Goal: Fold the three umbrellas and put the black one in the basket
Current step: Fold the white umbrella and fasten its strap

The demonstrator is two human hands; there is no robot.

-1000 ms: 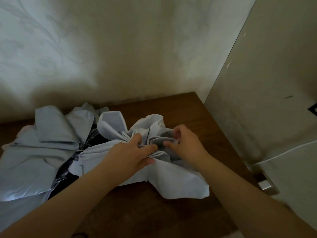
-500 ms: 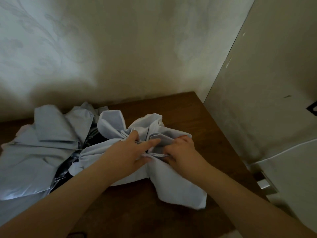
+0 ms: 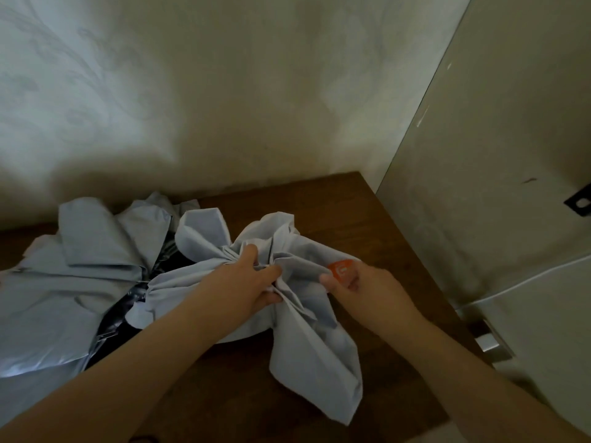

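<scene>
On the wooden table (image 3: 335, 212), left hand (image 3: 243, 282) gripping bunched grey umbrella (image 3: 307, 314), right hand (image 3: 367, 282) pinching its orange tab (image 3: 342, 270)

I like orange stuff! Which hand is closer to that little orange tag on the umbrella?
Right. The right hand pinches the fabric right at the orange tag, touching it. The left hand grips the bunched folds of the pale umbrella to the tag's left, apart from it.

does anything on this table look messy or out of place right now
Yes. The pale umbrella both hands work on is rumpled, one panel trailing off loose. Beside it, the grey umbrella lies sprawled, black lining showing.
</scene>
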